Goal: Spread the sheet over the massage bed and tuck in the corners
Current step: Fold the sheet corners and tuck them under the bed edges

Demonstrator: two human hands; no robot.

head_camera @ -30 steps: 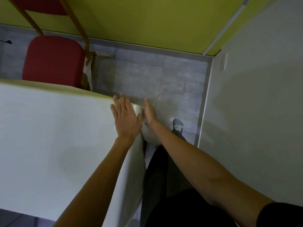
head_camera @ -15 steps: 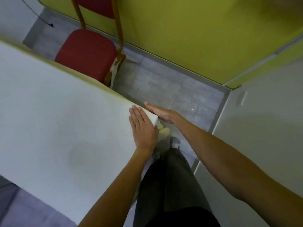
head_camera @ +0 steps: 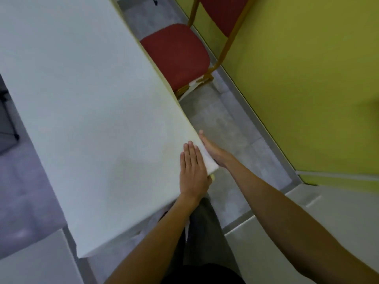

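A white sheet (head_camera: 86, 103) lies flat over the massage bed, covering its whole top. My left hand (head_camera: 193, 171) rests palm down on the sheet at the bed's near right corner, fingers together and straight. My right hand (head_camera: 213, 149) is pressed flat against the side of that same corner, fingers extended along the bed's right edge. A small bit of yellowish padding (head_camera: 213, 177) shows under the corner by my left hand. The sheet hangs over the near edge (head_camera: 114, 240). Neither hand grips the cloth.
A red chair (head_camera: 176, 56) with a gold frame stands close beside the bed's right edge. A yellow wall (head_camera: 307, 78) runs behind it. Grey tile floor (head_camera: 225, 128) lies between bed and wall. A white panel (head_camera: 307, 228) stands to my right. My dark trousers (head_camera: 203, 232) are below.
The view has swung left, bringing more of the bed into sight. My right hand slid from the corner's end round to its side. My left hand stayed flat on the corner.
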